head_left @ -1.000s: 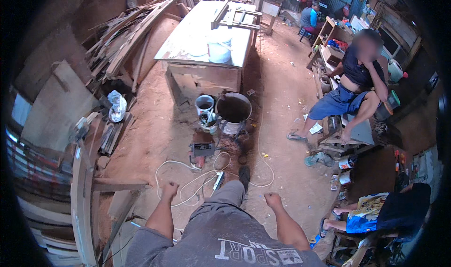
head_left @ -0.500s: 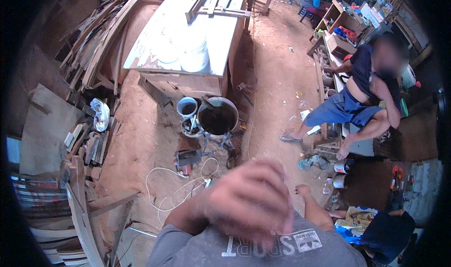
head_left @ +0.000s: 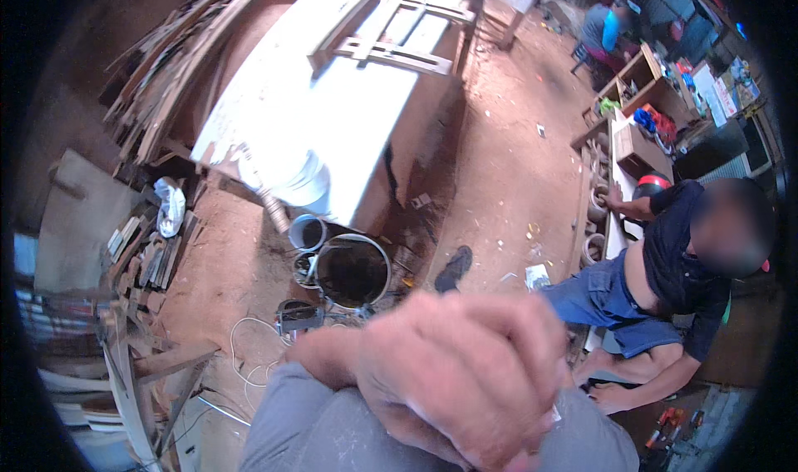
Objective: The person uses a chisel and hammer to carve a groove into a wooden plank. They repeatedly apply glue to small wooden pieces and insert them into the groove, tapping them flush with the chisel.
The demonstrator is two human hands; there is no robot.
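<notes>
In front of the grey shirt (head_left: 307, 414), the left hand (head_left: 465, 368) sits close to the camera, its fingers bent inward; whether they grasp anything cannot be told. The right hand is out of view, its state unknown. Beyond the left hand, a wide round pot (head_left: 388, 272) stands near a white-topped table (head_left: 391, 110) bearing a wooden frame (head_left: 399, 57).

Bright light bleaches the top of a long, white-surfaced wooden worktable (head_left: 345, 119) standing on a reddish-brown dirt floor (head_left: 515, 169) flecked with pale scraps, while shadow fills the workshop's left side, where long, weathered brown planks (head_left: 179, 69) lie heaped near a broad, flat tan panel (head_left: 79, 223); at right, a brown wooden cubby shelf (head_left: 665, 91) stands near blue-grey corrugated metal walling (head_left: 672, 8)
</notes>
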